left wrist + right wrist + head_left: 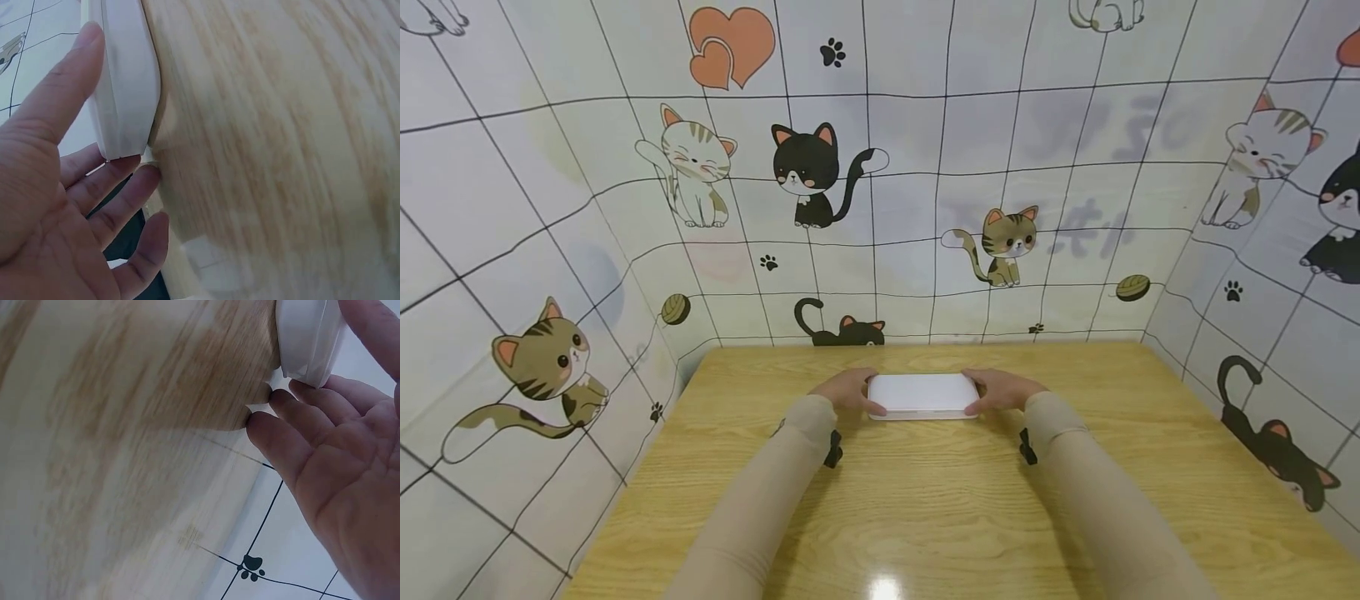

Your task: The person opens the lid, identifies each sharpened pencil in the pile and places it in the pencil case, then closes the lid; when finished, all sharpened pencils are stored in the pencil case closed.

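Note:
A flat white box lies lengthwise toward the far side of the wooden table, with a thin seam running along its front side. At its left end my left hand holds it, thumb at the near corner and fingers round the far one. The right hand grips the opposite end in the same way. In the left wrist view, the thumb lies along the white box and the fingertips meet its end. The right wrist view shows fingertips under the rounded end of the box, close to the tabletop.
The wooden table stretches from the back wall toward me. Behind it and at both sides hang white gridded wall coverings printed with cartoon cats. Dark straps sit at both wrists, over beige sleeves.

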The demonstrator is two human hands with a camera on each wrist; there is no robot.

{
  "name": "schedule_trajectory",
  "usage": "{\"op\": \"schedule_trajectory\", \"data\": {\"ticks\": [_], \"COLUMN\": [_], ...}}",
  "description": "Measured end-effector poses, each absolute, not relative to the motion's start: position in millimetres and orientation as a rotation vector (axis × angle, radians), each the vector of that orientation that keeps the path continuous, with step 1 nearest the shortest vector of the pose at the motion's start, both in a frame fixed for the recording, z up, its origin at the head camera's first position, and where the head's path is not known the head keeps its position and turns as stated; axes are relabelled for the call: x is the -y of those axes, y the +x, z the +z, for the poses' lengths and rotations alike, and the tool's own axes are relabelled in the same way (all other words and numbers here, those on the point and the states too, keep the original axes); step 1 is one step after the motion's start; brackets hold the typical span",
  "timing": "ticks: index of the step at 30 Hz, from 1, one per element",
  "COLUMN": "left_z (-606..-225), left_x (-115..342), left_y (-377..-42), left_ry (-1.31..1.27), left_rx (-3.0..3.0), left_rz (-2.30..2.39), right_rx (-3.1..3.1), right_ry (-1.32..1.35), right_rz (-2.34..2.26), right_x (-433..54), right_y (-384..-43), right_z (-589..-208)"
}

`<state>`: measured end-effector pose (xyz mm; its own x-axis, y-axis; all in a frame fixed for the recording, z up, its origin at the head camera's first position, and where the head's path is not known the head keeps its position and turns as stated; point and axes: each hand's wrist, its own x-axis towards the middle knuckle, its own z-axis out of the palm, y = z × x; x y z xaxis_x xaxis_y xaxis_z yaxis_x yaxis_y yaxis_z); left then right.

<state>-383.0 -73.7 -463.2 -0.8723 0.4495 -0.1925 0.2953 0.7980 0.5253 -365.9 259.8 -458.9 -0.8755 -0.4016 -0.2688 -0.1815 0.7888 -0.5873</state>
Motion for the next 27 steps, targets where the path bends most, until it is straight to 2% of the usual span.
{"op": "schedule_trajectory", "data": {"ticks": [12,27], "left_z": [-473,-469], "left_x": [70,66], "left_y": [-384,-376], "left_ry": [0.515,0.358], "left_rx": [-2.658,-2.71], "left_rz": [0.814,0.855], "right_rx": [-2.647,-2.666], "right_ry": [-0.538,-0.471], "right_rz": [-0.716,-0.724], "right_x": [-256,-256], "right_y": [-364,-362], "right_z": [-454,-455]}}
